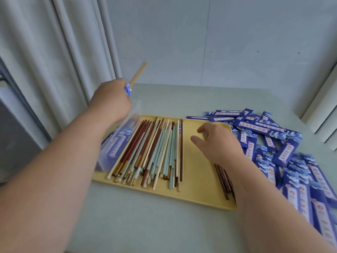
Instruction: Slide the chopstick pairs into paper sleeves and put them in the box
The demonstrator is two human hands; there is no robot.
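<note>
The left hand (111,99), upper left, grips a light, stiff chopstick pair (138,73) by its crushable paper sleeve (127,89); whether the right hand (218,143) holds the dark chopsticks (223,179) is unclear.

We get soft, flat daylight, bright and even, with no glare and only faint shadows on the table (145,225) beneath the forearms. The left hand (111,99) and its sleeved chopsticks (137,75) smear with motion blur. Wide-angle distortion bows the curtain (54,61) and stretches the frame's edges; overall detail looks slightly soft.
</note>
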